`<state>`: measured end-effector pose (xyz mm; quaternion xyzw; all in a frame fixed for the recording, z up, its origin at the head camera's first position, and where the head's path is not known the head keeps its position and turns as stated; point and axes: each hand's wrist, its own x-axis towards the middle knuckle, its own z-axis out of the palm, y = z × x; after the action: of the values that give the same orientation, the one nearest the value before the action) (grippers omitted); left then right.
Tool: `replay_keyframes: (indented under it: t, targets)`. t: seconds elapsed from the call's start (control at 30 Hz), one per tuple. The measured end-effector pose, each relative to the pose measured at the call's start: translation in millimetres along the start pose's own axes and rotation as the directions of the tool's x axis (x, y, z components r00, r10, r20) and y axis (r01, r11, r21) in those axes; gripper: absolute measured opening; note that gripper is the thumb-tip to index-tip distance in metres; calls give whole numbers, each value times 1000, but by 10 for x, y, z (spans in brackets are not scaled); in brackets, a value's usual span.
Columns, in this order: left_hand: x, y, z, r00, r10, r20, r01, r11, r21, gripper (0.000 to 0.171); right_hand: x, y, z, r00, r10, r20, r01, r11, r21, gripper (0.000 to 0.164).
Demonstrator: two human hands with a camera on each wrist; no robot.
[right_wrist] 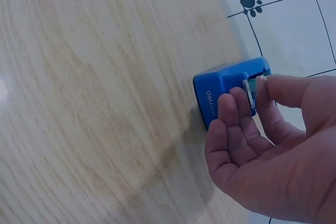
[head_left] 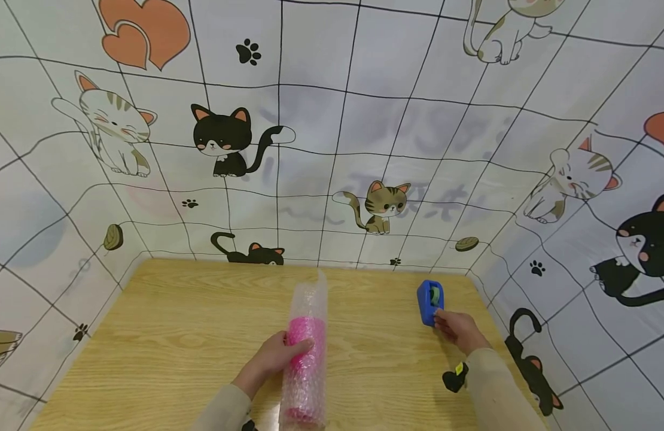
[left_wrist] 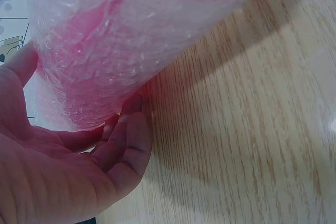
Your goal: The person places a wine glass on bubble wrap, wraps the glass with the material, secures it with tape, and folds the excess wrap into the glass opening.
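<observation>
A pink cylinder rolled in clear bubble wrap (head_left: 306,383) lies lengthwise on the wooden table. My left hand (head_left: 275,358) holds it from its left side, thumb across the top. In the left wrist view, curled fingers (left_wrist: 137,140) reach beneath the wrap. At the table's far right stands a blue tape dispenser (head_left: 426,305) with a green-looking roll inside. My right hand (head_left: 461,330) is at its near end. In the right wrist view, thumb and forefinger pinch the tape's end (right_wrist: 258,78) by the cutter, and the other fingers curl loosely beside the dispenser (right_wrist: 231,85).
The wooden table (head_left: 203,311) meets a white cloth backdrop (head_left: 310,149) with a grid and cartoon cats at the back and both sides. A black strap piece with a yellow tag (head_left: 454,377) is by my right wrist.
</observation>
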<state>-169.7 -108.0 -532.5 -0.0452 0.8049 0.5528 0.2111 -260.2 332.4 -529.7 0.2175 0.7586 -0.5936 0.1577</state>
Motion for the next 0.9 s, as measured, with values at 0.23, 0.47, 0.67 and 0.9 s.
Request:
replay_keyframes:
  t: [0.23,0.47,0.67,0.9]
  targets:
    - [0,-1,-12,1000,-2,-6,2,1000,10,88,-12,55,26,1000,-26,-5,26,998,63,44]
    - [5,-1,7,1000,8,-8,-8,1000,1,85,-40,93,18,999,-47,4,46,995,92,38]
    - [-23,26,3,1000,5,-21,-5,1000,4,85,-28,113,-3,998,-57,33,52,989,138,26]
    - [-32,31,4,1000,11,-6,-11,1000,3,85,-28,126,0,998,-59,37,52,986,159,22]
